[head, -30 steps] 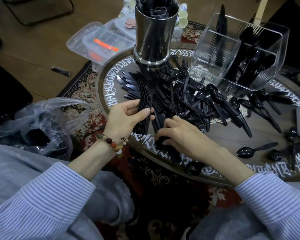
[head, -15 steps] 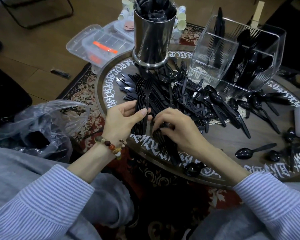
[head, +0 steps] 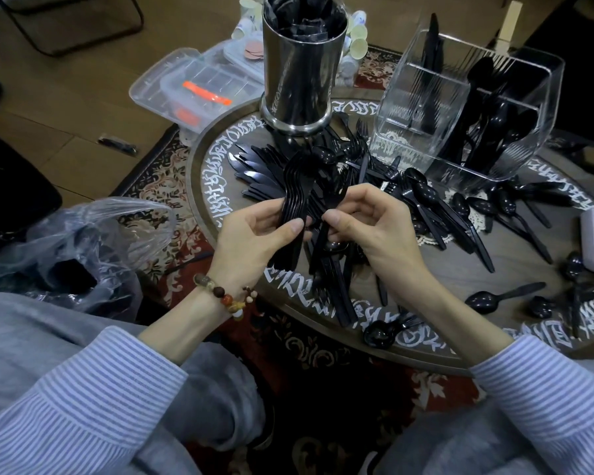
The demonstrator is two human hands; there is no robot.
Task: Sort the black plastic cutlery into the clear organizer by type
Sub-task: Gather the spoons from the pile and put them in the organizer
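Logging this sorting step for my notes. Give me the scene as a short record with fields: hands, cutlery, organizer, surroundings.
left hand: grips a nested stack of forks, tines pointing away
right hand: pinches a single fork beside the stack
loose cutlery: mixed pile on the round table, spoons toward the right
clear organizer: at the table's far right, already holds upright cutlery
metal cup: far centre
plastic bag: left of the table

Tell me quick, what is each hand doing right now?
Left hand: closed on a stack of forks, thumb across the handles.
Right hand: fingers pinching a single fork lifted from the pile.
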